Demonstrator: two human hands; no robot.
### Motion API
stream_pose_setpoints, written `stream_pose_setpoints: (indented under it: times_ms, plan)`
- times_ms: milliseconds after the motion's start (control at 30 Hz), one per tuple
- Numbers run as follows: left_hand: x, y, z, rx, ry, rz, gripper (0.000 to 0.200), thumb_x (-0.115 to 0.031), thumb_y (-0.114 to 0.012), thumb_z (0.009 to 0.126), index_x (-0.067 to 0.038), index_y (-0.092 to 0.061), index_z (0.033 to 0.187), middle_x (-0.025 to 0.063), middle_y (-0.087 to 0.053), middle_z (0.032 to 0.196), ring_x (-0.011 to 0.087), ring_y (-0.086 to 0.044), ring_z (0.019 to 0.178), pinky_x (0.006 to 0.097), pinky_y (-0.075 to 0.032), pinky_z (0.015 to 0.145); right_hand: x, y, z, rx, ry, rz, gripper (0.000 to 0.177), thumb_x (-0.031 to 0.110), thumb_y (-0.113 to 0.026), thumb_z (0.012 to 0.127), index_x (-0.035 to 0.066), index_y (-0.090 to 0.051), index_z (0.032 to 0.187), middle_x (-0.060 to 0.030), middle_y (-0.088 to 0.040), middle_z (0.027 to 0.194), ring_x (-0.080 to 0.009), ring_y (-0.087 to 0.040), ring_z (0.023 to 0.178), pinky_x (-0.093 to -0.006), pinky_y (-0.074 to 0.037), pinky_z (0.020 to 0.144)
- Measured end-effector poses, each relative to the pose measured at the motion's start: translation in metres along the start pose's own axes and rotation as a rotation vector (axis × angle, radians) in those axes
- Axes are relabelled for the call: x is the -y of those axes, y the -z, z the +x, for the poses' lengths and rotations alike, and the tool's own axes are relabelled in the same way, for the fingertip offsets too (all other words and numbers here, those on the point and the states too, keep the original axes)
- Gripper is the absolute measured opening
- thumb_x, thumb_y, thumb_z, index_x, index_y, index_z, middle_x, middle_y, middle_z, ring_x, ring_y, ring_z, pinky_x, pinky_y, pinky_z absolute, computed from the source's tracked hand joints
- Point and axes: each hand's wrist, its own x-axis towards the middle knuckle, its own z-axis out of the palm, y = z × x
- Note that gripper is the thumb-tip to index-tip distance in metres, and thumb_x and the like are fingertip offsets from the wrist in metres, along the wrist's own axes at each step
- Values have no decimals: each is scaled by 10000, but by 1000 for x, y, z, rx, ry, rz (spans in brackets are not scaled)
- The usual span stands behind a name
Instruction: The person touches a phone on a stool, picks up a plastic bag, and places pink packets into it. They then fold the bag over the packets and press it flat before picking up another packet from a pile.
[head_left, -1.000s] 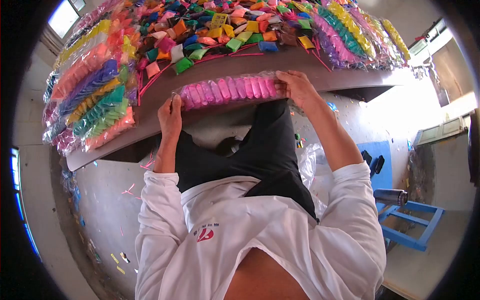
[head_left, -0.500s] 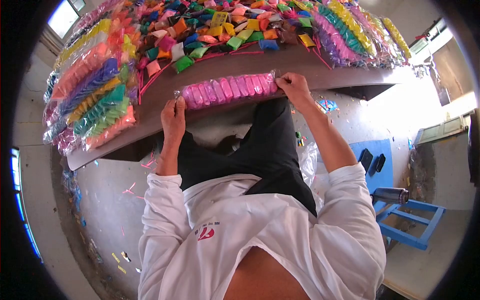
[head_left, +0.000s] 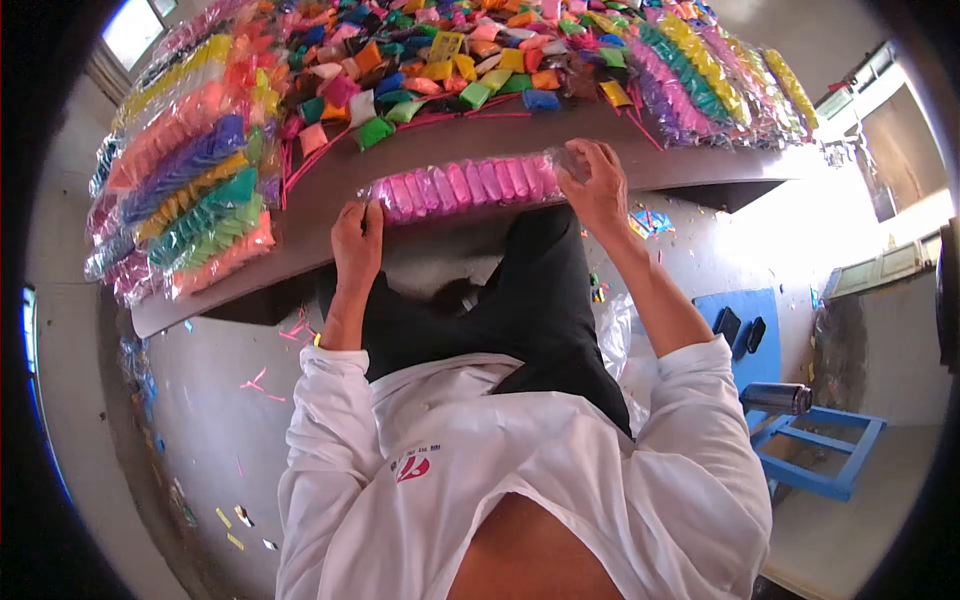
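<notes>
A long clear plastic bag (head_left: 466, 188) of pink packets lined up in a row is stretched between my hands at the table's near edge. My left hand (head_left: 357, 235) pinches its left end between thumb and fingers. At the opposite end, my right hand (head_left: 598, 192) has thumb and fingers closed on the clear plastic, fingers raised above the thumb. The bag slants slightly, its right end farther from me.
Loose colourful packets (head_left: 440, 70) heap along the back of the brown table (head_left: 480, 128). Filled bags pile at its left (head_left: 190, 160) and right (head_left: 700, 80). Pink strips (head_left: 310, 165) lie by the heap. A blue stool (head_left: 825, 450) and a metal flask (head_left: 778, 398) are at right.
My right hand has shifted its hold at the bag's right end, with its fingers now more lifted. The bag and my left hand have moved slightly right.
</notes>
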Motion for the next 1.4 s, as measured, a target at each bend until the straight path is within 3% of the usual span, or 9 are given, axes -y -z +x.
stream_pose_setpoints:
  times_ms: [100, 200, 600, 800, 900, 1000, 1200, 1300, 1400]
  plan:
    - [-12, 4, 1, 22, 67, -9, 307, -196, -545, 928, 43, -507, 741, 196, -482, 711, 331, -482, 628, 393, -396, 607, 36, 1, -4, -8, 392, -135, 414, 160, -742, 686, 64, -611, 1066, -107, -574, 1083, -280, -548, 1002, -404, -451, 879]
    - [-14, 7, 0, 50, 71, -25, 295, -196, -541, 931, 42, -523, 756, 195, -489, 715, 333, -492, 634, 393, -400, 609, 57, -8, -4, 93, 534, -150, 413, 161, -755, 677, 84, -624, 1061, -85, -559, 1125, -268, -530, 1043, -400, -437, 900]
    - [-7, 11, 3, 72, 88, -41, 355, -245, -568, 929, 36, -525, 717, 150, -453, 634, 221, -469, 575, 358, -385, 560, 15, -38, 14, 213, 628, -90, 264, 138, -702, 725, 92, -659, 981, -44, -618, 1047, -259, -563, 1012, -397, -442, 880]
    - [2, 29, 27, 166, 362, -215, 417, -324, -571, 936, 7, -570, 682, 45, -507, 549, 111, -461, 541, 309, -373, 528, 1, -43, 72, 554, 685, -55, 209, 203, -612, 841, 46, -659, 970, -78, -636, 908, -245, -604, 890, -362, -470, 802]
    - [26, 35, 39, 116, 430, -338, 413, -338, -567, 939, -6, -597, 696, 15, -559, 611, 88, -497, 569, 274, -383, 534, 7, -43, 111, 1241, 163, 44, 235, 213, -580, 873, 5, -648, 959, -94, -642, 827, -216, -620, 822, -346, -482, 751]
    - [38, 37, 46, -16, 629, -614, 369, -319, -569, 940, -14, -585, 733, 21, -540, 653, 84, -488, 543, 258, -478, 556, -10, -64, 133, 1344, 62, 138, 242, 205, -561, 887, -12, -641, 959, -113, -658, 820, -187, -626, 792, -340, -483, 731]
    - [38, 34, 49, -14, 679, -648, 373, -325, -565, 943, -16, -568, 733, 6, -489, 627, 68, -446, 504, 266, -518, 543, -17, -88, 142, 1107, 234, -167, 309, 271, -600, 866, 15, -662, 1027, -157, -683, 906, -305, -647, 873, -387, -497, 785]
    - [29, 33, 46, -24, 649, -584, 389, -332, -555, 948, -14, -564, 723, 3, -477, 609, 60, -438, 500, 253, -498, 521, 35, -64, 140, 834, 76, -226, 362, 310, -609, 881, 22, -627, 1099, -171, -655, 1045, -316, -616, 999, -355, -482, 848]
    - [28, 29, 44, -42, 612, -569, 400, -330, -541, 955, -11, -564, 716, 2, -480, 606, 53, -436, 504, 240, -472, 499, 55, -65, 125, 359, 560, -66, 514, 429, -539, 899, 61, -546, 1258, -193, -576, 1214, -353, -555, 1109, -420, -446, 934]
